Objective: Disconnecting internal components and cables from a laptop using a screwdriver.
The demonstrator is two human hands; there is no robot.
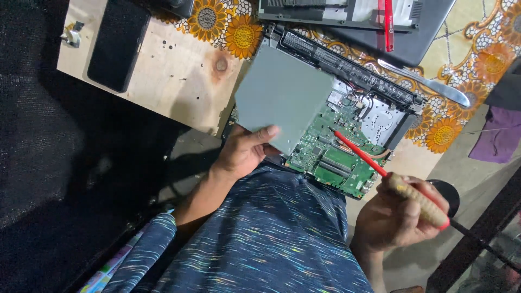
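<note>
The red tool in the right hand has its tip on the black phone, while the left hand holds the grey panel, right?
Not quite. In the head view the red tool in the right hand points at the green circuit board, not the phone; the left hand does hold the grey panel.

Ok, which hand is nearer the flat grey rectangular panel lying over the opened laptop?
Left. The left hand touches the flat grey rectangular panel at its near corner. The right hand is well off to the side, gripping a red-shafted tool whose tip rests on the green circuit board.
</note>
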